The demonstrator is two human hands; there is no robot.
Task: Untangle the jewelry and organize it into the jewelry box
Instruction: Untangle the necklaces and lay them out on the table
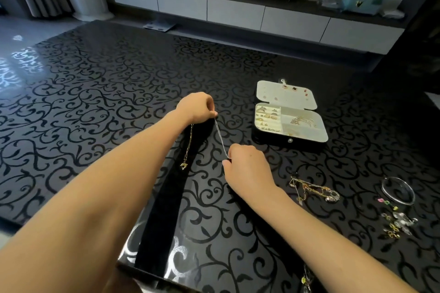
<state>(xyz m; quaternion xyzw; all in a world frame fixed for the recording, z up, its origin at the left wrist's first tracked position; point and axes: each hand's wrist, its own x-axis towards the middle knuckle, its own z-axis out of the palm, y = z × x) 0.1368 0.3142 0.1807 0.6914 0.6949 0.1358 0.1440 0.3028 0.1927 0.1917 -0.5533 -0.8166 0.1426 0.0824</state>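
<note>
The black table [119, 74], glossy and patterned with dark scrolling vines, fills most of the view, and the person's two bare forearms reach out over it. The jewelry box [289, 112] lies open on the table, its pale lid laid back with a few small studs pinned inside; its near half is split into compartments, with rings in the slotted left part and a gold piece in the right one.

Left of the box and nearer the person, the left hand [196, 108] is raised with thumb and forefinger pinched together on the upper end of a thin silver chain [221, 138]. The chain runs taut down and toward the box side to the right hand [245, 164], whose fingertips are closed on its lower end. A gold chain [189, 143] hangs from under the left hand, ending in a small gold pendant [183, 165] above a plain dark strip on the table.

Nearer the person than the box, and to the right of the right hand, a tangled heap of chains [314, 191] rests on the table. Further right sits a clear bangle [398, 190], and just below it a cluster of small colourful pieces [397, 221]. None of these touches either hand, and nothing lies between the hands and the box
</note>
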